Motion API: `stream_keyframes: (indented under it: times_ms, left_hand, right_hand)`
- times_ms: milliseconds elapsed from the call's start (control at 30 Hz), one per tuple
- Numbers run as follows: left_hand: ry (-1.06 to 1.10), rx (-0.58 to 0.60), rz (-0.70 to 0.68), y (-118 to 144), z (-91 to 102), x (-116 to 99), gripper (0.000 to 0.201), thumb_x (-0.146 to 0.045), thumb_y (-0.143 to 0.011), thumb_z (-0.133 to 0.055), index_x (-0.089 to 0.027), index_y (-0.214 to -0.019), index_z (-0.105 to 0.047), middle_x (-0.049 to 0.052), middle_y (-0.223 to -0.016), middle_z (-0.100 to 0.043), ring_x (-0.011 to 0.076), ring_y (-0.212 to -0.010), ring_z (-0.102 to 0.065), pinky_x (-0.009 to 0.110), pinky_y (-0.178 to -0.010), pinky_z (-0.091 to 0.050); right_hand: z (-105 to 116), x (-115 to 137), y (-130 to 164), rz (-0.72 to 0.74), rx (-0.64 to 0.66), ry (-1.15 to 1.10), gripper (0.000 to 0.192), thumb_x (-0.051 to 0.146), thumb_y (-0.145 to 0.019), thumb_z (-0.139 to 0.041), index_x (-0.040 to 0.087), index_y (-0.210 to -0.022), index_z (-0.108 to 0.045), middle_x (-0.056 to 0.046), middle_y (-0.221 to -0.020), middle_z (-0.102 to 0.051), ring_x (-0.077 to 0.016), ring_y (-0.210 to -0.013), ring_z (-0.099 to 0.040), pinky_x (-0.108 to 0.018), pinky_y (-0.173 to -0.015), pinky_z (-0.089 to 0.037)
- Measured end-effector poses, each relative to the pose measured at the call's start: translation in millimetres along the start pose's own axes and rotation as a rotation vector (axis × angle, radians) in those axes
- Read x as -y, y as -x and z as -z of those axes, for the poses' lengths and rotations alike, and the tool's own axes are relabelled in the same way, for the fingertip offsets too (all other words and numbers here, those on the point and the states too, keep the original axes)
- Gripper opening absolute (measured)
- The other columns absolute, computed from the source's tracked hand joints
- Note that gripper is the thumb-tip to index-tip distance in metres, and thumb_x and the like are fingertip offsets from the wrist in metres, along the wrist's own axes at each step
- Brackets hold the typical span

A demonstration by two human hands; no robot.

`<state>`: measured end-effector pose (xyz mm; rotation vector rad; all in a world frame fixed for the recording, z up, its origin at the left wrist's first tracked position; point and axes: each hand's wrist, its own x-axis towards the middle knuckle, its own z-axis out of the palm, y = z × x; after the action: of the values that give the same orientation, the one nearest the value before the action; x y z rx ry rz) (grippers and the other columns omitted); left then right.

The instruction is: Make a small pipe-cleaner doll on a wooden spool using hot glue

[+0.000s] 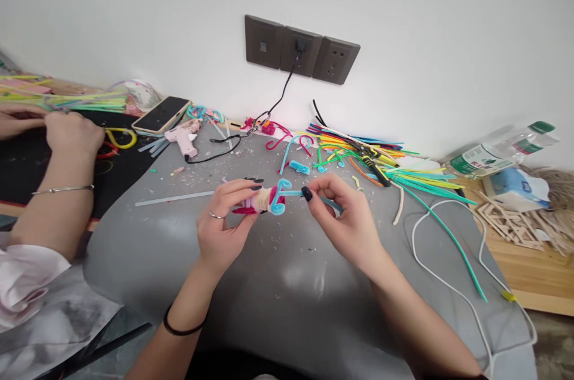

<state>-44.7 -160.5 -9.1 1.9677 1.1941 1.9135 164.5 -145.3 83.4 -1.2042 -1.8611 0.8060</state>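
In the head view, my left hand (226,221) is closed around a small craft piece (264,199) wound from cream, lilac and dark pink pipe cleaner. A light blue pipe cleaner (281,188) with curled loops sits against the piece's right end. Its straight tail runs right into my right hand (343,215), pinched between thumb and index finger. Part of the tail is hidden behind those fingers. Behind my hands, a short blue bundle of pipe cleaner (299,167) lies on the grey table mat (287,284).
A pink glue gun (183,139) and a phone (162,115) lie back left. Pliers (374,164) rest on coloured pipe cleaners (421,179). A bottle (502,152), tissue pack (518,188) and wooden pieces (506,224) stand right, near a white cord (419,254). Another person's hands (74,134) work at left.
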Motion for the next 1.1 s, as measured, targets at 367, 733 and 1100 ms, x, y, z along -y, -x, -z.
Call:
stream_keyframes:
  times_ms: [367, 733, 1100]
  left_hand:
    - [0.015, -0.003, 0.011, -0.2, -0.1, 1.0, 0.046, 0.002, -0.083, -0.078, -0.024, -0.119, -0.069, 0.007, -0.120, -0.075, 0.0242, -0.113, -0.071, 0.045, -0.096, -0.060]
    - [0.064, -0.050, 0.091, 1.8, -2.5, -3.7, 0.039, -0.004, -0.085, -0.078, -0.025, -0.117, -0.070, 0.006, -0.118, -0.075, 0.0221, -0.113, -0.072, 0.038, -0.093, -0.062]
    - [0.155, -0.068, 0.168, 2.5, -5.7, -5.3, 0.028, -0.015, -0.089, -0.077, -0.024, -0.114, -0.071, 0.007, -0.115, -0.076, 0.0220, -0.109, -0.075, 0.033, -0.086, -0.064]
  right_hand:
    - [-1.6, 2.8, -4.2, -0.006, -0.037, -0.032, 0.008, 0.025, -0.093, -0.057, 0.021, -0.090, -0.061, 0.001, -0.073, -0.059, -0.0108, -0.061, -0.048, -0.022, -0.053, -0.036]
    - [-7.8, 1.0, 2.1, -0.001, -0.053, -0.087, 0.009, 0.028, -0.094, -0.058, 0.021, -0.089, -0.060, 0.003, -0.070, -0.056, -0.0110, -0.062, -0.048, -0.022, -0.051, -0.037]
    - [-4.1, 4.9, 0.5, 0.039, -0.086, -0.035, 0.008, 0.027, -0.096, -0.057, 0.022, -0.091, -0.061, 0.001, -0.073, -0.060, -0.0107, -0.062, -0.048, -0.021, -0.048, -0.035]
